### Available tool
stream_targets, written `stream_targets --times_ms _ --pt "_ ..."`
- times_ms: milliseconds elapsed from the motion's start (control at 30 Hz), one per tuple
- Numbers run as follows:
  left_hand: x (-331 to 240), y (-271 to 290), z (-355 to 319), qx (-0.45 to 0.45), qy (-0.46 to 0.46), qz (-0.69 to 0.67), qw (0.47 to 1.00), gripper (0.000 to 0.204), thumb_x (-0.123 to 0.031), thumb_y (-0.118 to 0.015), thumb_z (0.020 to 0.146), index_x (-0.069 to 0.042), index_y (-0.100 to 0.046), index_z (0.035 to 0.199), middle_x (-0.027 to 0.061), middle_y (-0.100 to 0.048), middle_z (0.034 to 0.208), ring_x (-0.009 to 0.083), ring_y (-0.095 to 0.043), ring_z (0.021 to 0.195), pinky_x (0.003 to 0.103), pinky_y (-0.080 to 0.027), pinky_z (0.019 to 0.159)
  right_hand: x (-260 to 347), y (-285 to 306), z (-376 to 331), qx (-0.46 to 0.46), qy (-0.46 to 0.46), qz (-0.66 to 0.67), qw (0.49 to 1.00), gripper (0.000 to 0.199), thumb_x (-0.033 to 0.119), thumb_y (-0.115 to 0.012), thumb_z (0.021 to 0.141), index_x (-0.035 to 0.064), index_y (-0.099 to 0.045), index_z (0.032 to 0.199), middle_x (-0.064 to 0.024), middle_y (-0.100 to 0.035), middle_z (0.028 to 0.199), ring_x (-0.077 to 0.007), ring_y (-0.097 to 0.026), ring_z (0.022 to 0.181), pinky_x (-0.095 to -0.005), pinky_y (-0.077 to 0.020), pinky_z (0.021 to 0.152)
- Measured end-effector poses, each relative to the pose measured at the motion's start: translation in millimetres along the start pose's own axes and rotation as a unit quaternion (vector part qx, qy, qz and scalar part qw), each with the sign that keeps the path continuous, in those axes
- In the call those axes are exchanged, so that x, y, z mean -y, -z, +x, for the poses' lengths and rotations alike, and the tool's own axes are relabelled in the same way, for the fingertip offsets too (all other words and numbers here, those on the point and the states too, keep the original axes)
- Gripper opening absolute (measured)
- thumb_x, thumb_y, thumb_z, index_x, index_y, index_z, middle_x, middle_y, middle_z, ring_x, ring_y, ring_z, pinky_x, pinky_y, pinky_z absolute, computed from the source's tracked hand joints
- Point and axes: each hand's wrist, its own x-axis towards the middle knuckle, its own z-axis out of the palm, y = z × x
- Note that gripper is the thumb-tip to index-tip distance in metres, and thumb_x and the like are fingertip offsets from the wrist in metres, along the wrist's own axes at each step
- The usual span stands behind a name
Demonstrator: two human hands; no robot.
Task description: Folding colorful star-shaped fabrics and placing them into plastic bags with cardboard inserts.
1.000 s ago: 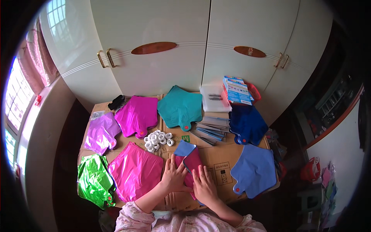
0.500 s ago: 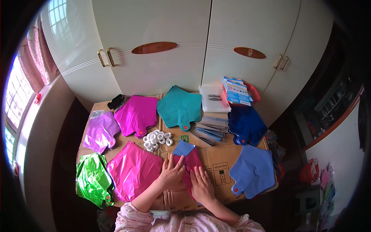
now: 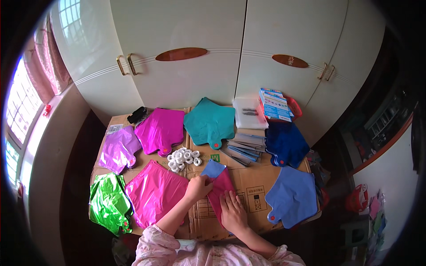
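In front of me on the cardboard lies a narrow folded stack of foil balloons [image 3: 225, 178], dark pink with a blue part at its far end. My left hand [image 3: 198, 188] pinches the left edge of this stack near the blue part. My right hand [image 3: 233, 213] rests flat on the dark pink part, fingers stretched out. To the left of my left hand spreads a pile of flat hot-pink foil balloons [image 3: 155, 193]. Just beyond the folded stack is a heap of white ribbon rolls [image 3: 181, 158].
Around the cardboard [image 3: 253, 224] lie more flat foil balloons: green [image 3: 108, 201], lilac [image 3: 119, 148], magenta [image 3: 159, 128], teal [image 3: 208, 122], dark blue [image 3: 288, 142] and light blue [image 3: 293, 195]. Fanned grey-blue cards [image 3: 246, 144], clear bags [image 3: 246, 108] and a blue-white box [image 3: 275, 104] stand at the back right.
My left hand has gone from lying spread on the folded foil to pinching its left edge. The right hand stays flat on the foil. The whole view has shifted slightly.
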Motion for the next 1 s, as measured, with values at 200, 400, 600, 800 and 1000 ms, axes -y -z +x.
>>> stream_targets --times_ms 200,400,600,800,1000 --pt "10 -2 3 -0.012 -0.05 0.035 0.998 0.019 -0.02 -0.067 0.067 -0.002 -0.063 0.073 0.0167 -0.059 0.075 0.0333 -0.061 0.077 0.041 -0.051 0.072 -1 0 -1 0.002 0.015 0.012 1.0 0.044 0.013 -0.049 0.083 -0.003 -0.05 0.124 -0.0212 -0.05 0.13 -0.0346 -0.042 0.128 -0.0453 -0.0287 0.109" --pt "14 -5 6 -0.005 -0.069 0.038 0.997 0.018 -0.019 -0.067 0.066 -0.002 -0.061 0.07 0.0169 -0.058 0.077 0.0324 -0.06 0.079 0.041 -0.05 0.074 -4 -1 -1 0.007 0.024 0.014 1.0 0.043 0.012 -0.048 0.084 -0.0049 -0.05 0.123 -0.0219 -0.051 0.129 -0.0344 -0.044 0.126 -0.0435 -0.0292 0.109" --pt "13 -4 4 -0.001 -0.067 0.04 0.997 0.017 -0.018 -0.066 0.065 -0.002 -0.06 0.067 0.0182 -0.057 0.078 0.0333 -0.06 0.08 0.042 -0.05 0.074 -4 -1 0 -0.003 0.03 0.02 0.999 0.042 0.012 -0.048 0.084 -0.005 -0.052 0.122 -0.022 -0.052 0.128 -0.0343 -0.046 0.125 -0.0435 -0.0298 0.109" --pt "8 -4 5 0.002 -0.062 0.038 0.997 0.018 -0.018 -0.066 0.065 -0.002 -0.06 0.068 0.0183 -0.057 0.079 0.0341 -0.06 0.079 0.042 -0.05 0.073 -5 -1 -1 -0.004 0.027 0.02 0.999 0.042 0.012 -0.049 0.083 -0.0045 -0.052 0.122 -0.0218 -0.052 0.128 -0.0343 -0.046 0.124 -0.0436 -0.0307 0.109" --pt "12 -2 4 0.004 -0.073 0.041 0.996 0.019 -0.018 -0.067 0.065 -0.002 -0.06 0.069 0.018 -0.057 0.078 0.0341 -0.06 0.078 0.042 -0.05 0.073 -4 -3 -1 -0.002 0.029 0.021 0.999 0.043 0.012 -0.049 0.083 -0.0037 -0.051 0.123 -0.0212 -0.052 0.128 -0.0339 -0.046 0.124 -0.0438 -0.0312 0.108"
